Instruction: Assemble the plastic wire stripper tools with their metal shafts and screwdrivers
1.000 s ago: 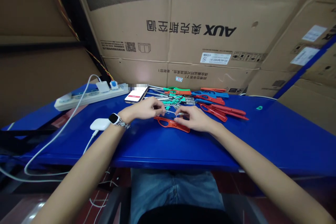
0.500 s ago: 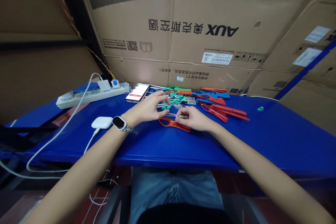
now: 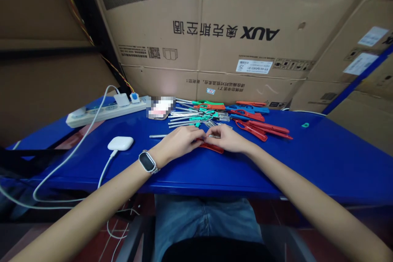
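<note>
An upside-down AUX cardboard box fills the back, at 12 o'clock from the hands. In front of it lies the blue desk, which carries a white power strip at 10 o'clock and a white charging case at 9 o'clock. A heap of red, blue and green-handled tools lies from 12 to 2 o'clock, just beyond the fingers.

The left hand and right hand meet fingertip to fingertip at the desk's middle, both curled nearly shut. The right hand pinches a small silvery part. The left hand seems to grip a thin steel rod, whose free end sticks out past its knuckles. The rod's long axis runs from 9 to 3 o'clock, pointing straight at the part, and the left hand is the nearer to it. A red handle lies on the desk under both hands, mostly covered.

Half a second ago the left hand was stretched toward 12 o'clock into the heap. It has since drawn back to the right hand, and the rod shows beside it.
</note>
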Demonstrator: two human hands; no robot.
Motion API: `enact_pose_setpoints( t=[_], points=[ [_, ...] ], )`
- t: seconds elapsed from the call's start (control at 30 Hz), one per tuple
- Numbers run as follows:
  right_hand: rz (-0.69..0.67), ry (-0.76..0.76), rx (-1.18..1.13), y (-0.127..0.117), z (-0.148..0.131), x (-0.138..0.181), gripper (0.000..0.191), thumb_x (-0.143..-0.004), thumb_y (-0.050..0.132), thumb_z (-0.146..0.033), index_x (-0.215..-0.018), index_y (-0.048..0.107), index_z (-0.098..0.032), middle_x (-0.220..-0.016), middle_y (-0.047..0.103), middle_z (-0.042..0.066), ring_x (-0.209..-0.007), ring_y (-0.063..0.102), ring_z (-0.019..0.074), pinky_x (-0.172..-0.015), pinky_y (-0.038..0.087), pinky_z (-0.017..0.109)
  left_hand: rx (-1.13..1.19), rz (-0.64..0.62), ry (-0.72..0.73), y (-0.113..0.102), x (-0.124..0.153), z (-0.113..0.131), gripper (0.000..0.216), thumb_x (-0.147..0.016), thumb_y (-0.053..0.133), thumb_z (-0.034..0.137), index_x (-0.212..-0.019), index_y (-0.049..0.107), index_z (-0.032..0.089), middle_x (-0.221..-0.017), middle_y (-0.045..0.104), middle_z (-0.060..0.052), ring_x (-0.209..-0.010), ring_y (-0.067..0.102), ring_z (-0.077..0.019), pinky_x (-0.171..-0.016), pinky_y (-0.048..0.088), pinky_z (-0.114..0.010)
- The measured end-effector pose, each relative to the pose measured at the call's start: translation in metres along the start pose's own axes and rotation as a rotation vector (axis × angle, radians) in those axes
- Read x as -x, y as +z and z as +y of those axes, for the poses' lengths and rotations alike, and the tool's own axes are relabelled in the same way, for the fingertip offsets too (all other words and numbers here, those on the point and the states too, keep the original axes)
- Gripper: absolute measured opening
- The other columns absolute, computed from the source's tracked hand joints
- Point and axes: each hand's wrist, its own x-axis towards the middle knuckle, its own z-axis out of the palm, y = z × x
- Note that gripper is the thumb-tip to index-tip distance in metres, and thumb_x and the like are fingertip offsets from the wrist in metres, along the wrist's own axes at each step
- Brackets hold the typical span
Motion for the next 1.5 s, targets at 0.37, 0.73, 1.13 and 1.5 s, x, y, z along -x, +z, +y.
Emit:
enact_pose_setpoints(
  t=[0.37,0.73,1.13,1.5],
  points=[
    [0.151,-0.071,0.617,-0.002,-0.004,0.014,0.025,-0.087,0.058,-0.028,-0.110,0.066,-0.023,-0.099,0.072,0.005,-0.084,0.064,0.0209,-0.069,0.042,0.030,0.171,-0.090,0.064,0.000,0.004,-0.013,0.022,-0.099,0.051,0.022,-0.108,0.071,0.019,-0.099,0.066,-0.008,-0.092,0.064,-0.0184,-0.084,0.049,-0.030],
    [0.120,-0.131,0.668,-0.006,0.007,0.011,0.030,-0.093,0.052,-0.030,-0.121,0.060,-0.023,-0.120,0.065,0.008,-0.098,0.065,0.0234,-0.074,0.046,0.032,0.138,-0.068,-0.003,0.000,0.006,-0.013,0.020,-0.098,0.052,0.019,-0.105,0.070,0.018,-0.098,0.067,-0.006,-0.085,0.065,-0.0169,-0.079,0.049,-0.028],
    [0.155,-0.267,0.272,-0.017,0.011,0.010,0.037,-0.081,0.057,-0.010,-0.117,0.058,-0.019,-0.100,0.068,0.006,-0.089,0.064,0.0184,-0.083,0.052,0.035,0.121,-0.073,-0.042,-0.001,0.007,-0.011,0.019,-0.096,0.054,0.018,-0.103,0.071,0.018,-0.095,0.068,-0.006,-0.081,0.065,-0.0162,-0.075,0.050,-0.027],
    [0.129,-0.289,0.511,-0.014,0.004,0.013,0.021,-0.088,0.058,-0.018,-0.107,0.065,-0.019,-0.102,0.071,0.008,-0.092,0.064,0.0213,-0.083,0.049,0.036,0.106,-0.087,-0.089,-0.006,0.013,-0.012,0.016,-0.094,0.058,0.017,-0.101,0.072,0.017,-0.094,0.070,-0.006,-0.083,0.066,-0.0172,-0.078,0.050,-0.028]
  ],
)
